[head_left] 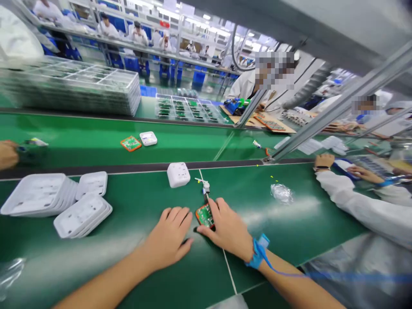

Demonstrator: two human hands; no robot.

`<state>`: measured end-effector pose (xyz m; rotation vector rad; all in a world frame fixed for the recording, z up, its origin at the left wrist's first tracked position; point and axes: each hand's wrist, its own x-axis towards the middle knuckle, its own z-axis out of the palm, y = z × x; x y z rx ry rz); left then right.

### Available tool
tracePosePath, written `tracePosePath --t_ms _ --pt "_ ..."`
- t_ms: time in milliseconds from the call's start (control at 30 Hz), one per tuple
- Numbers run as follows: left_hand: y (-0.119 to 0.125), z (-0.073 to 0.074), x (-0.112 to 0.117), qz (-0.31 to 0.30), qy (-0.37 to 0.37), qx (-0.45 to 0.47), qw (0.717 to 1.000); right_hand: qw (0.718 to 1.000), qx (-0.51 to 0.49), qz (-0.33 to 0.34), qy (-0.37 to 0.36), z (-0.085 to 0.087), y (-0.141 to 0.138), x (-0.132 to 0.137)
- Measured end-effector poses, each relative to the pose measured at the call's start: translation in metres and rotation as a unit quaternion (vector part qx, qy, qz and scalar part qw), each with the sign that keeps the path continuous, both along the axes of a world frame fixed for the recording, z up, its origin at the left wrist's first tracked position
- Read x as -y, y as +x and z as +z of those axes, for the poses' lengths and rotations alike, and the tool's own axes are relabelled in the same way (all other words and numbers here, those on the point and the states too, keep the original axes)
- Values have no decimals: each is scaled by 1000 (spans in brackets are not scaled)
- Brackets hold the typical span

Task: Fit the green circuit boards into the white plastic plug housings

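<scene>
My right hand [227, 225] grips a small green circuit board [203, 215] with an orange edge, thumb on its near side and fingers over its far right side. Part of the board is hidden under the hand. Beyond the board, a small white connector [206, 187] with short leads lies close to the fingertips. A blue strap [256, 253] circles my right wrist. To the left, my left hand [174, 236] rests on the green table with fingers outstretched, just apart from the board and apparently holding nothing. A white plastic box [178, 174] sits beyond both hands.
Stacked white trays [35, 195] stand at the left. Across a dark rail, the green belt [193, 143] carries an orange-edged board [131, 143] and a white shell [148, 138]. Crumpled clear plastic [281, 193] lies at right, near a co-worker's sleeve [363, 210]. Another person's hand [9, 155] shows far left.
</scene>
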<state>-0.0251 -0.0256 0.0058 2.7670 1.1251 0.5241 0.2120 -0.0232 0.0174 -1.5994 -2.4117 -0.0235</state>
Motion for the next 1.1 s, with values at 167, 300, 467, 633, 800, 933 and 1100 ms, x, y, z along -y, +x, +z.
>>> tracePosePath --t_ms 167,300,467,633,800,933,1100 --pt "-1 3 -4 -16 -41 -2 999 987 71 142 -35 35 -1 10" --pt "-2 9 -4 -24 -65 -2 998 973 74 214 -43 27 20 -37" --pt "-1 11 -2 -103 -47 -33 993 962 -26 263 -64 0 41 -70" --pt "-3 8 -5 -149 -40 -68 986 960 -9 281 15 13 51 -58" --pt "-6 10 -9 -169 -54 -62 982 954 16 294 62 33 44 -50" --pt "-7 8 -8 -160 -68 -48 984 961 5 269 66 26 24 -61" --pt "-8 8 -5 -146 -67 -34 986 966 -56 249 -39 13 26 -68"
